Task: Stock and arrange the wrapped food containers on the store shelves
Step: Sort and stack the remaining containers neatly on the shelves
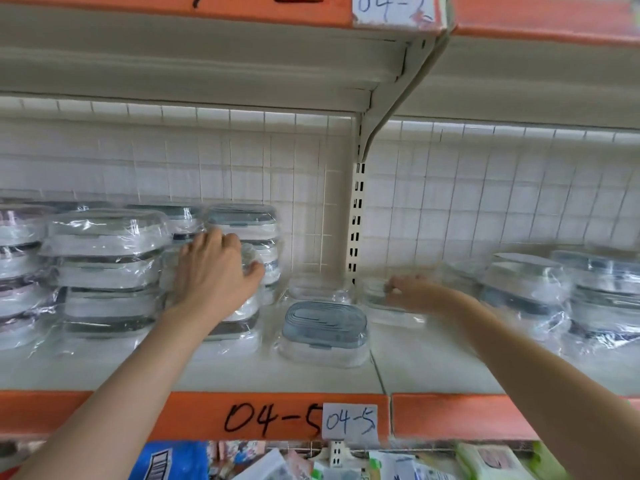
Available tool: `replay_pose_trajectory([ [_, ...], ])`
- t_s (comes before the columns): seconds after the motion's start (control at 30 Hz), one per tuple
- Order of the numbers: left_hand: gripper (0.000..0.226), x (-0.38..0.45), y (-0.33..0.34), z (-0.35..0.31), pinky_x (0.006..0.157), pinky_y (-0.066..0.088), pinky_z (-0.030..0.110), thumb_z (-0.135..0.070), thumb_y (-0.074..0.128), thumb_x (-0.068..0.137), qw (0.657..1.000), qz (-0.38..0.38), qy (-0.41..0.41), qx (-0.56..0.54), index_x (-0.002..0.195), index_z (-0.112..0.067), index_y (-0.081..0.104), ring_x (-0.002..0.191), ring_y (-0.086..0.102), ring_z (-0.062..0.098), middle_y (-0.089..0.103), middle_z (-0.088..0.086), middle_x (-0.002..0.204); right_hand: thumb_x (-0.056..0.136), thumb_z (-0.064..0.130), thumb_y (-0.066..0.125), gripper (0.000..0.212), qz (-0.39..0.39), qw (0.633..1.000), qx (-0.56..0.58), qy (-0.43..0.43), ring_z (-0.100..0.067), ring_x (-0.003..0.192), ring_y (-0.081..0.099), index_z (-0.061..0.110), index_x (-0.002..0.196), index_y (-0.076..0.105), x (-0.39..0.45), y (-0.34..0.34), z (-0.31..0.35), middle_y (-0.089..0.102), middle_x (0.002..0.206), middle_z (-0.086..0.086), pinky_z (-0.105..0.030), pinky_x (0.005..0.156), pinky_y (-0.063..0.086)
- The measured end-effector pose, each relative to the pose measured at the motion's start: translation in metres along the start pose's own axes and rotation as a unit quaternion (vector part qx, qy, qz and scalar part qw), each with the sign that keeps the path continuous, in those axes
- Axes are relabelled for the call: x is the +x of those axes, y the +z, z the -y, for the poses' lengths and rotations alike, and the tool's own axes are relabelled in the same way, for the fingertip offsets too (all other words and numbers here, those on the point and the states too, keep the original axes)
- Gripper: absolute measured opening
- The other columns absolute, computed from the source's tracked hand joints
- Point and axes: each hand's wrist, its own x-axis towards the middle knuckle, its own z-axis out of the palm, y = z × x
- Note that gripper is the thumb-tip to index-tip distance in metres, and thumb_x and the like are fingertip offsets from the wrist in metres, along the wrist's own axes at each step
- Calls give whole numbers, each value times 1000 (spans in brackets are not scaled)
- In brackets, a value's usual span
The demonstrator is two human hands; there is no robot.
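Observation:
Stacks of plastic-wrapped food containers (104, 265) with grey lids fill the left of the white shelf (263, 372). My left hand (214, 271) rests flat on the front of a wrapped stack (239, 317) near the shelf's middle, fingers spread over the film. A single wrapped container with a blue-grey lid (325, 327) sits alone just right of it. My right hand (412, 291) is blurred and pinches a clear wrapped container (384, 306) by the upright post. More wrapped stacks (554, 292) stand at the right.
A slotted upright post (356, 230) divides the two shelf bays in front of a wire-grid back panel. The orange shelf edge (194, 415) carries "04-5" labels. Another shelf hangs close overhead. Packaged goods (485, 462) lie on the level below.

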Motion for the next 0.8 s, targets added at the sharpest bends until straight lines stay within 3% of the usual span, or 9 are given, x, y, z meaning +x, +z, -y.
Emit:
replay_pose_trajectory([
  [0.17, 43, -5, -8, -14, 99, 36, 39, -34, 53, 88, 997, -18, 18, -71, 125, -11, 55, 116, 45, 29, 50, 11, 123, 74, 51, 68, 55, -16, 997, -78, -16, -27, 120, 33, 25, 118, 47, -17, -4, -6, 55, 105, 3, -37, 92, 30],
  [0.27, 39, -10, -20, -4, 99, 34, 37, -22, 55, 89, 985, -65, 1, -158, 126, -11, 54, 117, 47, 28, 51, 10, 125, 76, 62, 60, 65, -97, 993, -47, 40, -31, 121, 34, 21, 123, 43, -28, -20, -1, 50, 121, -9, -42, 95, 34],
  [0.33, 34, -12, -27, 8, 97, 36, 35, -15, 56, 89, 971, -84, -14, -222, 122, -10, 55, 115, 48, 26, 52, 8, 122, 77, 62, 59, 71, -174, 982, 40, 56, -33, 119, 37, 16, 127, 38, -35, -36, 15, 44, 126, -13, -45, 95, 36],
  [0.4, 30, -18, -31, 19, 95, 36, 30, -11, 56, 87, 963, -89, -17, -253, 117, -10, 57, 113, 49, 22, 52, 4, 117, 75, 60, 63, 71, -210, 967, 139, -20, -31, 114, 43, 16, 125, 38, -38, -49, 46, 45, 121, -7, -42, 96, 37],
  [0.5, 23, -32, -31, 30, 94, 35, 24, -9, 59, 85, 965, -73, -22, -253, 109, -11, 60, 109, 51, 18, 49, -2, 110, 74, 53, 69, 67, -187, 933, 255, -172, -26, 107, 51, 17, 123, 42, -40, -60, 111, 44, 121, -4, -39, 96, 43],
  [0.57, 21, -41, -32, 38, 92, 36, 23, -10, 60, 85, 967, -63, -29, -243, 106, -13, 59, 107, 52, 16, 46, -6, 107, 75, 49, 71, 62, -193, 913, 288, -216, -26, 111, 47, 20, 122, 42, -35, -65, 151, 44, 125, -5, -39, 97, 43],
  [0.67, 19, -48, -43, 48, 90, 36, 23, -13, 60, 85, 974, -64, -22, -215, 105, -15, 59, 106, 50, 14, 45, -7, 105, 77, 47, 70, 60, -187, 908, 275, -254, -28, 123, 34, 23, 127, 45, -22, -73, 195, 40, 130, -7, -36, 102, 32],
  [0.8, 18, -51, -60, 48, 91, 39, 26, -12, 59, 86, 976, -69, 0, -208, 104, -14, 60, 103, 50, 13, 46, -5, 104, 81, 53, 63, 65, -119, 934, 180, -284, -29, 136, 23, 30, 138, 43, -17, -79, 215, 31, 144, -11, -41, 114, 20],
])
